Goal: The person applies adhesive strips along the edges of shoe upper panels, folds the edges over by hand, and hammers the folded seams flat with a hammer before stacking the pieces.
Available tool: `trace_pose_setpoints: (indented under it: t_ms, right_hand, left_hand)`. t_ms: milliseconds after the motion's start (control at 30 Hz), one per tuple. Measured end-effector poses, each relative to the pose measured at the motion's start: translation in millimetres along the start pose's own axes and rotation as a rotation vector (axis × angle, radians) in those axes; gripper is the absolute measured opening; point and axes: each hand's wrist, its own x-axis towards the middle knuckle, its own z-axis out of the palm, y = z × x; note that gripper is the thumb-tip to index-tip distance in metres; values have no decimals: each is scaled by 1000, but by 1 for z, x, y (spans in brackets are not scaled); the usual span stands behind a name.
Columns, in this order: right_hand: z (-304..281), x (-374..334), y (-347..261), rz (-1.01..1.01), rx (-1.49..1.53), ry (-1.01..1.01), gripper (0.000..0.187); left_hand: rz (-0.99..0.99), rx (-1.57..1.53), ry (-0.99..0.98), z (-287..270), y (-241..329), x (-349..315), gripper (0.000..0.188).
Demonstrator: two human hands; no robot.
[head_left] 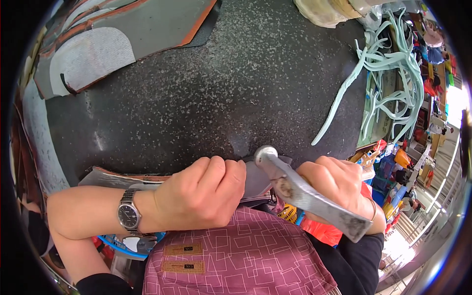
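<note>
At the near edge of the dark, speckled work surface (216,98), my left hand (199,194) is closed with its fingers curled on a grey sheet piece (256,181). Part of that piece reaches left beneath my forearm, showing reddish-brown edges. My right hand (334,179) is wrapped round a hammer (319,202). The metal hammer head slants across in front of that hand, its round face beside the grey piece and its flat end toward my right forearm. The handle is hidden, and so are my left fingertips.
Stacked grey panels (162,24) with orange edges lie at the far left. Pale teal strips (398,61) hang tangled at the right, one trailing onto the surface. A cream-coloured roll (327,11) stands at the back. A blue basket (123,250) sits below my left forearm.
</note>
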Motion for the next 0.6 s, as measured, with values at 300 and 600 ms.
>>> trace_pose_setpoints:
  t_ms: [300, 600]
  right_hand:
    - [4, 15, -2, -101, -71, 94, 17]
    - [11, 10, -8, -97, -69, 9, 21]
  left_hand:
    - [159, 267, -6, 3, 4, 1, 21]
    - [-156, -213, -2, -7, -4, -16, 13]
